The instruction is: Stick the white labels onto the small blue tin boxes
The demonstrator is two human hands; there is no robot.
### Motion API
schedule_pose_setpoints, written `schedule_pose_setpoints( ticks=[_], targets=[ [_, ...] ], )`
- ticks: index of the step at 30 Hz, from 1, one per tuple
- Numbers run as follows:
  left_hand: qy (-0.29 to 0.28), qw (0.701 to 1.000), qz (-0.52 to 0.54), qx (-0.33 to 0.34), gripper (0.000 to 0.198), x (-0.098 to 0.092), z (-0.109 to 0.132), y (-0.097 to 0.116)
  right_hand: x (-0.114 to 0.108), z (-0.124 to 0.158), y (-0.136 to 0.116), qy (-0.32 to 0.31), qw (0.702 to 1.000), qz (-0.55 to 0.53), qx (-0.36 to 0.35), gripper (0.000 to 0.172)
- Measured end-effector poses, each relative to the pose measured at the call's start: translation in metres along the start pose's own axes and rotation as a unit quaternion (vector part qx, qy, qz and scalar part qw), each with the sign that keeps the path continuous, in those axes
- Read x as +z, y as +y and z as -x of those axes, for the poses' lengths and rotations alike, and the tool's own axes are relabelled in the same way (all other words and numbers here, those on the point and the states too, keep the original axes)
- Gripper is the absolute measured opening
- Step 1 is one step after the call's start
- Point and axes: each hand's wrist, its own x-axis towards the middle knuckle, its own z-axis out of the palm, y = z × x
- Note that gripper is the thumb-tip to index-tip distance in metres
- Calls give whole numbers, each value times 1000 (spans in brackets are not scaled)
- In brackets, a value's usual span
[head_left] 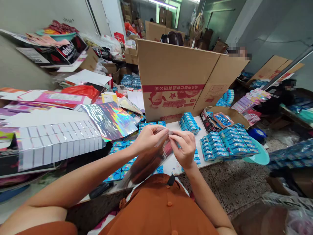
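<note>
Above the white table, my left hand (151, 137) and my right hand (184, 147) meet at the fingertips. Both pinch the upper edge of a clear, shiny plastic sheet or bag (144, 166), which hangs down toward my lap. Whether it is a single sheet or a bag, I cannot tell. Flat blue boxes (117, 163) lie in rows on the table below, partly hidden by my forearm and the plastic. Behind my right hand sits a stack of blue boxes (189, 123).
A large cardboard panel (178, 75) stands upright across the table's far side. To the right are stacked blue boxes (230, 143), a carton holding a small tray of blue pieces (223, 119), and a turquoise basin (260, 153). Holographic sheets (111, 119) and card strips (61, 140) crowd the left.
</note>
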Motion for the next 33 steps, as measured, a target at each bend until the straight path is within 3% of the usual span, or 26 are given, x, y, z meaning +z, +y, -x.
schedule_pose_setpoints(
  ticks=[4, 7, 11, 13, 14, 16, 19, 22, 25, 27, 29, 31, 33],
  targets=[
    [45, 992, -113, 29, 35, -12, -13, -21, -1, 9, -10, -28, 996, -86, 13, 15],
    [47, 974, -219, 42, 34, -40, -36, -59, -5, 25, -15, -58, 979, -178, 75, 12],
    [-42, 944, -325, 24, 35, -80, -73, -127, -15, 57, 6, -24, 933, -226, 280, 4],
    [-67, 926, -369, 28, 44, -86, -85, -157, -20, 77, 29, 21, 891, -214, 399, 9],
    [-50, 917, -393, 43, 50, -82, -89, -169, -24, 86, 42, 47, 870, -204, 446, 13],
    [19, 901, -425, 84, 63, -60, -90, -183, -31, 104, 70, 86, 838, -174, 509, 19],
    [81, 913, -386, 106, 53, 7, -80, -183, -44, 123, 104, 111, 815, -129, 554, 23],
    [0, 966, -247, 75, 33, 93, -65, -173, -52, 134, 126, 117, 800, -112, 578, 24],
    [-42, 996, -46, -69, 29, 171, -56, -165, -53, 138, 140, 109, 791, -107, 593, 24],
    [-67, 973, 109, -192, 31, 209, -55, -163, -51, 139, 148, 102, 785, -104, 602, 25],
    [-93, 925, 233, -285, 35, 233, -58, -164, -49, 140, 155, 100, 775, -104, 615, 25],
    [-107, 883, 313, -334, 40, 248, -61, -165, -48, 141, 163, 100, 764, -107, 629, 26],
    [-102, 860, 356, -351, 42, 257, -64, -168, -47, 143, 172, 98, 755, -111, 638, 28]
  ],
)
